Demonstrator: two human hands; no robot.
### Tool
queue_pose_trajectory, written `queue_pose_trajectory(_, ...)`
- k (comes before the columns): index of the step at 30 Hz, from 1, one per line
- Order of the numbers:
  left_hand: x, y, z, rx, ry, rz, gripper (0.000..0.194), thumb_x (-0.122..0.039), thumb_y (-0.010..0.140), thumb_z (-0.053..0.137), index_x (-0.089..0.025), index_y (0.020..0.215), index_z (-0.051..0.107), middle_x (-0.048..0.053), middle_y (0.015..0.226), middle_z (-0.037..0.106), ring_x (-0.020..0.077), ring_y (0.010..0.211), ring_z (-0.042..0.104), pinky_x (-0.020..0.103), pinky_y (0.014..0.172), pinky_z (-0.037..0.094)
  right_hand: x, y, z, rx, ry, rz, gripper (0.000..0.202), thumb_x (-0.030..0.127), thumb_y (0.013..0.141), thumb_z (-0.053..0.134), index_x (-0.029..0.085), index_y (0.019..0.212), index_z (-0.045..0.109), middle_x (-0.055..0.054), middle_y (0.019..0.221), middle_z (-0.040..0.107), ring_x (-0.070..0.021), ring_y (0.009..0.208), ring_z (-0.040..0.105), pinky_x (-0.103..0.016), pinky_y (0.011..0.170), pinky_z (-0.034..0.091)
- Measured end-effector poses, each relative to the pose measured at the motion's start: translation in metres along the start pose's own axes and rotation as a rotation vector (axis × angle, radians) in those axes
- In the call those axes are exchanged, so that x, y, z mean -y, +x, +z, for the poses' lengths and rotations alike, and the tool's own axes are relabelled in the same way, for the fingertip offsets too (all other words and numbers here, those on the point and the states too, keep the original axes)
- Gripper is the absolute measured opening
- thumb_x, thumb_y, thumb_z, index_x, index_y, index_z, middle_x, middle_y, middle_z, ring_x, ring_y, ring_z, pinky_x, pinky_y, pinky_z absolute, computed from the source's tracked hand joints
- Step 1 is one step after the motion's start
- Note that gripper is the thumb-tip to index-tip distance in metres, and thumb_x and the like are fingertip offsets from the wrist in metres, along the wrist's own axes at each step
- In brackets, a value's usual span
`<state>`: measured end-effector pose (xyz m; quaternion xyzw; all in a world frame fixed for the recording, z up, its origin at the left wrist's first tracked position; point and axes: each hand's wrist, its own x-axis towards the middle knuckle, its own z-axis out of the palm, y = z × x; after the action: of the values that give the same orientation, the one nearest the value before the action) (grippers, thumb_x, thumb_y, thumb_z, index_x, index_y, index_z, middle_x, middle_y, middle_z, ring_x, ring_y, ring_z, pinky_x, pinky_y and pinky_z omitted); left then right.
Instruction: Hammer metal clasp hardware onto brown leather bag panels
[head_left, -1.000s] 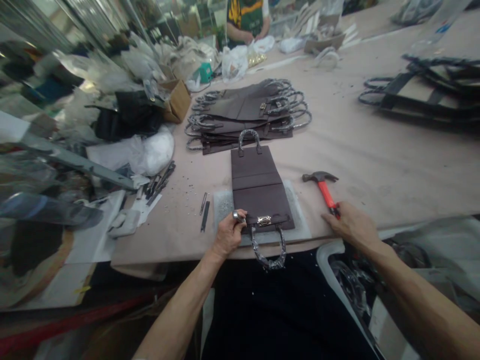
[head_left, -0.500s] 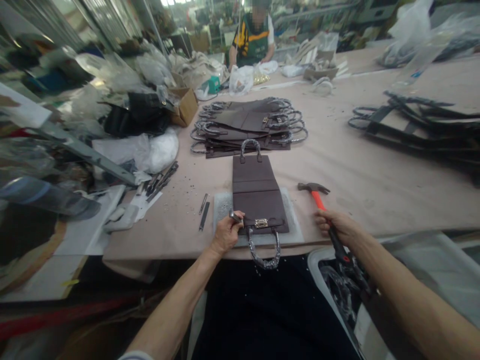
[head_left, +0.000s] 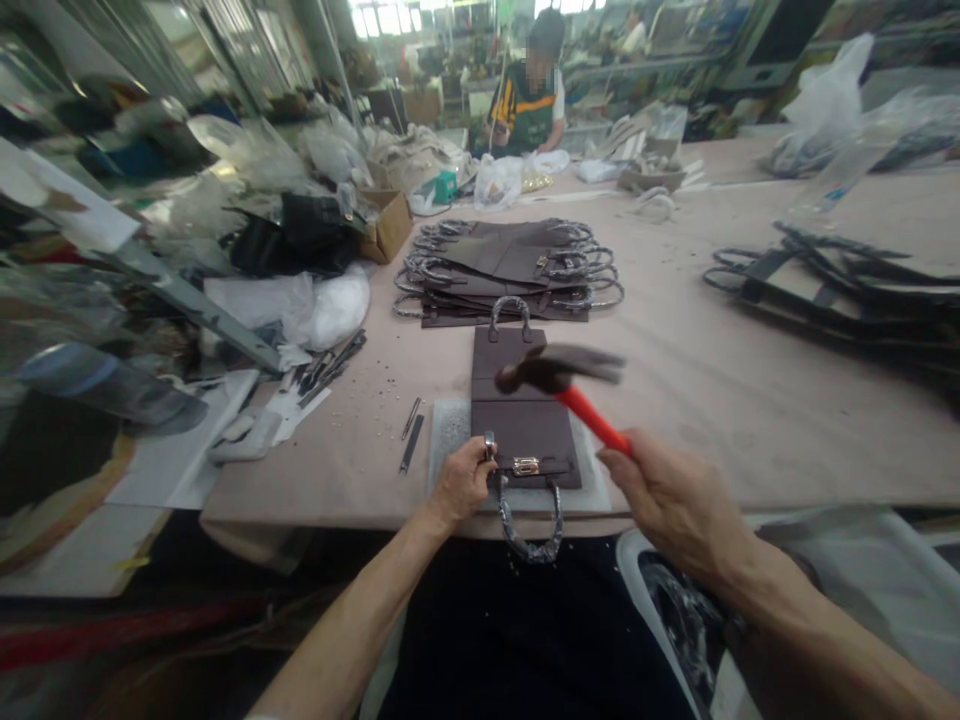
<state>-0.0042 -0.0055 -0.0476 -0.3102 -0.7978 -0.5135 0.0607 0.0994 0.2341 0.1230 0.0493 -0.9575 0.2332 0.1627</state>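
Observation:
A dark brown handbag panel [head_left: 521, 425] lies flat on a pale slab [head_left: 447, 440] at the table's near edge. It has a gold clasp [head_left: 526, 466] and plastic-wrapped handles at both ends. My left hand [head_left: 463, 482] is closed around a short metal punch [head_left: 490, 445], held upright at the panel's left side near the clasp. The punch's lower tip is hidden by my fingers. In my right hand [head_left: 675, 495] is a claw hammer [head_left: 551, 370] with an orange-red handle, raised above the panel, its head slightly blurred.
Behind the panel lies a stack of similar brown panels [head_left: 502, 262]. More dark bag pieces [head_left: 832, 300] are piled at right. Two thin metal tools [head_left: 411, 444] lie left of the slab. A cardboard box [head_left: 387, 226] and plastic bags stand at left. A person [head_left: 529, 110] works across the table.
My right hand has lifted the hammer from beside the slab, moving it up and left over the panel. My left hand still holds the punch. The view has tilted up slightly.

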Motion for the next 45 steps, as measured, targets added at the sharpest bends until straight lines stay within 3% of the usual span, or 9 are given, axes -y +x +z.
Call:
queue_pose_trajectory(3, -0.002, 0.001, 0.000, 0.009, 0.011, -0.023, 0.021, -0.009, 0.086, 0.049, -0.021, 0.101, 0.057, 0.005, 0.098, 0.066, 0.0208, 0.094, 0.065, 0.032, 0.085, 0.053, 0.006, 0.001, 0.000, 0.106, -0.184, -0.157, 0.033, 0.036, 0.104, 0.040, 0.020, 0.076, 0.050, 0.002, 0.051, 0.050, -0.0121, 0.039, 0.037, -0.029, 0.045, 0.019)
queue_pose_trajectory(9, -0.001, 0.001, 0.000, 0.009, -0.009, -0.043, 0.019, -0.009, 0.086, 0.051, -0.021, 0.098, 0.057, 0.004, 0.096, 0.066, 0.0203, 0.093, 0.065, 0.031, 0.085, 0.052, 0.027, 0.006, -0.018, -0.238, -0.061, -0.147, 0.026, 0.032, 0.105, 0.041, 0.020, 0.085, 0.053, 0.004, 0.054, 0.048, -0.0111, 0.041, 0.041, -0.026, 0.045, 0.026)
queue_pose_trajectory(14, 0.001, -0.001, 0.002, 0.002, 0.031, -0.017, 0.018, -0.010, 0.086, 0.051, -0.021, 0.097, 0.059, 0.005, 0.092, 0.066, 0.0208, 0.087, 0.065, 0.031, 0.079, 0.054, 0.022, 0.000, -0.008, 0.224, -0.059, -0.010, 0.039, 0.048, 0.101, 0.036, 0.024, 0.072, 0.045, 0.000, 0.049, 0.047, -0.0134, 0.039, 0.032, -0.032, 0.046, 0.015)
queue_pose_trajectory(19, 0.007, -0.004, 0.003, -0.034, -0.020, -0.001, 0.021, -0.010, 0.086, 0.052, -0.021, 0.103, 0.060, 0.006, 0.102, 0.069, 0.0214, 0.098, 0.068, 0.033, 0.088, 0.056, 0.028, -0.003, -0.007, -0.130, 0.075, 0.127, 0.042, 0.057, 0.102, 0.031, 0.026, 0.081, 0.049, -0.001, 0.053, 0.049, -0.0172, 0.044, 0.042, -0.033, 0.049, 0.029)
queue_pose_trajectory(21, 0.009, -0.005, 0.003, -0.032, -0.015, -0.014, 0.021, -0.010, 0.087, 0.052, -0.021, 0.102, 0.061, 0.006, 0.100, 0.070, 0.0208, 0.095, 0.068, 0.032, 0.086, 0.057, 0.025, -0.005, -0.004, -0.018, 0.020, 0.054, 0.043, 0.055, 0.102, 0.029, 0.025, 0.076, 0.047, -0.001, 0.051, 0.046, -0.0159, 0.041, 0.035, -0.033, 0.047, 0.022)
queue_pose_trajectory(25, 0.012, -0.008, 0.003, -0.034, -0.020, -0.013, 0.020, -0.012, 0.089, 0.053, -0.021, 0.104, 0.063, 0.006, 0.101, 0.071, 0.0204, 0.094, 0.069, 0.032, 0.085, 0.058, 0.002, -0.006, -0.001, 0.309, -0.129, 0.063, 0.032, 0.047, 0.096, 0.043, 0.023, 0.076, 0.048, -0.001, 0.054, 0.048, -0.0138, 0.043, 0.026, -0.034, 0.051, 0.011)
queue_pose_trajectory(36, 0.013, -0.009, 0.002, -0.033, -0.043, -0.008, 0.019, -0.015, 0.090, 0.054, -0.020, 0.107, 0.062, 0.007, 0.109, 0.071, 0.0210, 0.104, 0.069, 0.034, 0.092, 0.057, -0.128, -0.028, 0.044, 0.189, 0.208, 0.861, 0.031, 0.038, 0.098, 0.043, 0.019, 0.076, 0.054, -0.002, 0.060, 0.051, -0.0155, 0.048, 0.047, -0.028, 0.048, 0.037)
queue_pose_trajectory(40, 0.010, -0.007, -0.001, -0.026, -0.019, 0.027, 0.017, -0.016, 0.092, 0.054, -0.020, 0.107, 0.061, 0.007, 0.111, 0.071, 0.0206, 0.106, 0.069, 0.034, 0.094, 0.057, -0.144, -0.034, 0.069, 0.038, 0.043, 0.755, 0.013, 0.029, 0.089, 0.061, 0.016, 0.093, 0.062, -0.015, 0.093, 0.063, -0.0273, 0.091, 0.061, -0.037, 0.078, 0.050)
queue_pose_trajectory(45, 0.001, -0.003, -0.008, 0.034, 0.032, 0.031, 0.014, -0.020, 0.094, 0.059, -0.019, 0.108, 0.062, 0.008, 0.114, 0.071, 0.0218, 0.108, 0.068, 0.035, 0.094, 0.058, -0.110, -0.034, 0.107, -0.065, 0.138, 0.114, 0.038, 0.029, 0.091, 0.060, 0.017, 0.127, 0.059, -0.017, 0.132, 0.057, -0.0327, 0.125, 0.052, -0.052, 0.109, 0.042)
